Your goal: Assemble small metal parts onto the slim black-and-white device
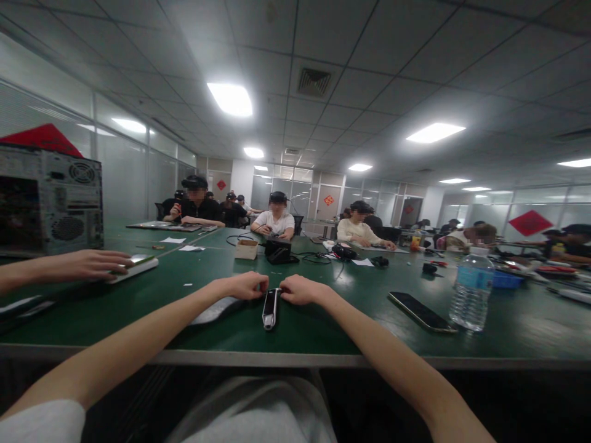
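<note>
Green counter, lower frame | left hand, right hand: curled, grip unclear | slim device, lower centre: uneven pull might twist it

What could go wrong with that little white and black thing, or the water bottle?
The slim white and black gadget is near the table's front edge, so a careless knock might send it toward the floor. The water bottle stands tall beside the phone; if bumped, it could topple onto it. The person's right arm passes near the phone, so an outward swing might nudge it into the bottle.
</note>
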{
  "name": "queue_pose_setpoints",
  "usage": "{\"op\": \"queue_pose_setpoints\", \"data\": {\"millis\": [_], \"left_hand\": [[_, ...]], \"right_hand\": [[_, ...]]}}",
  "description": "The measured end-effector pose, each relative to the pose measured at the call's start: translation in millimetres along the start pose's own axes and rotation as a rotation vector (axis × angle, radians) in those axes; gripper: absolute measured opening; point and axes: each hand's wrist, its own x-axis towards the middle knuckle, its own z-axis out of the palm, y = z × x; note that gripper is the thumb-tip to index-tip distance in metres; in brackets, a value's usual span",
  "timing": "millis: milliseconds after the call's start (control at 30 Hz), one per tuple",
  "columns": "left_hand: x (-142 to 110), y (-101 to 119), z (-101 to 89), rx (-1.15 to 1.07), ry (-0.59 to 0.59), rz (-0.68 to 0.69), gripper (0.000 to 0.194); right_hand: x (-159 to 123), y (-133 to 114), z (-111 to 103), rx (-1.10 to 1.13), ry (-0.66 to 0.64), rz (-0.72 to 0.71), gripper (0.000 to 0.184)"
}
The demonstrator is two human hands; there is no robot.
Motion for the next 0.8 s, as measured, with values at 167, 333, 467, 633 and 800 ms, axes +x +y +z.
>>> {"op": "queue_pose_setpoints", "data": {"millis": [167,333,467,633,800], "left_hand": [[-0.4,4.3,-0.5,0.037,-0.005,-0.014,0.013],[-0.6,6.4,-0.2,0.061,-0.013,-0.023,0.013],[0.3,5.3,1.7,0.053,-0.004,-0.004,0.014],[0.6,4.4,4.0,0.07,-0.007,0.021,0.013],[0.9,3.5,5.1,0.085,0.006,0.049,0.01]], "right_hand": [[-5.4,-8.0,-6.6,-0.009,-0.015,0.008,0.029],[-13.8,-19.1,-14.9,-0.015,-0.023,0.03,0.032],[-18.0,-26.3,-18.6,-0.028,-0.041,0.059,0.032],[-17.7,-26.7,-18.4,-0.027,-0.046,0.045,0.032],[-14.8,-22.2,-16.3,-0.04,-0.024,0.018,0.029]]}}
